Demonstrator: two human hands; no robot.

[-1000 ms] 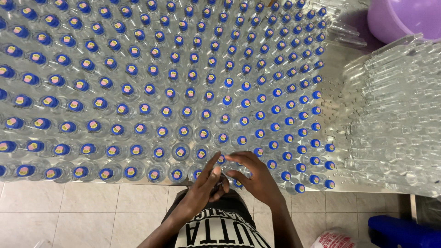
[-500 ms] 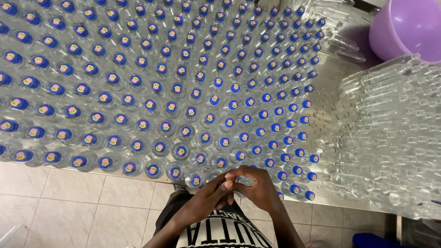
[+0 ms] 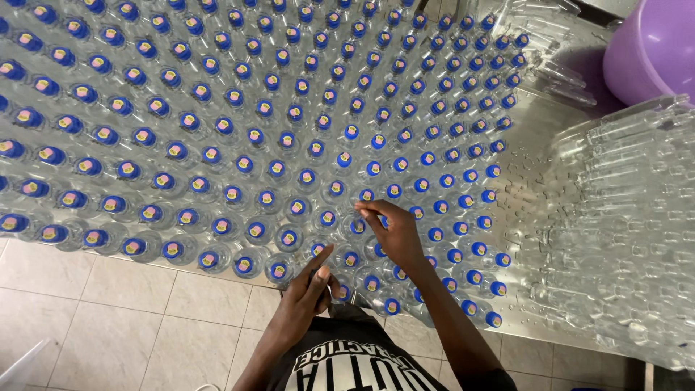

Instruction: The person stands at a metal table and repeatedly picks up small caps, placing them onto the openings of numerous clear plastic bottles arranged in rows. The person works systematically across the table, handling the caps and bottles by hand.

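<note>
Right hand [image 3: 391, 232] on capped bottles [image 3: 217, 137] — left hand [image 3: 311, 286] beside

Beige tiled floor [image 3: 108, 326], wet steel table [image 3: 536, 137]

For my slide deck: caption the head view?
Two hands, right hand and left hand, reach among blue-capped bottles.

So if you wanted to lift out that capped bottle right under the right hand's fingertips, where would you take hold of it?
By the blue cap and neck, coming straight down from above. The bottle stands upright, packed among the other capped bottles, so its sides look blocked and only the top shows. The right hand already reaches it from above; a fingertip grip around the cap seems best.
</note>
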